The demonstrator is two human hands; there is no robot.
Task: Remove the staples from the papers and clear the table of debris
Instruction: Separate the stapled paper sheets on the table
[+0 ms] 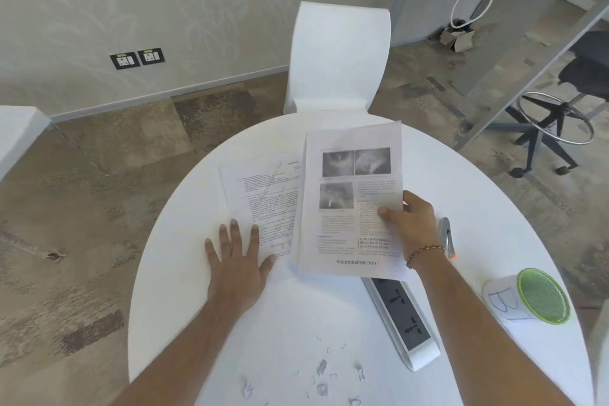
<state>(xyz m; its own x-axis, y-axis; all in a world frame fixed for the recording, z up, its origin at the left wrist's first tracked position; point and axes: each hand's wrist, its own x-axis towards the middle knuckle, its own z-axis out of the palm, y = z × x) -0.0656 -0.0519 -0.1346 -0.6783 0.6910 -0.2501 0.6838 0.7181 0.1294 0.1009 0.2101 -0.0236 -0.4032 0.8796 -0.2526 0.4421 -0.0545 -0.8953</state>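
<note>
My right hand (408, 224) grips the right edge of a printed paper set with photos (349, 201), held slightly above the round white table (184, 273). My left hand (237, 260) lies flat with fingers spread on the lower edge of a second text sheet (260, 194) that rests on the table to the left. Several loose staples and small paper scraps (323, 372) are scattered near the table's front edge. A grey staple remover with an orange tip (446, 237) lies just right of my right wrist.
A white and grey power strip (402, 320) lies diagonally at front right. A green mesh bin wrapped in labelled paper (530, 297) stands near the right edge. A white chair (339, 56) is pushed in at the far side; a black stool (560, 115) stands beyond.
</note>
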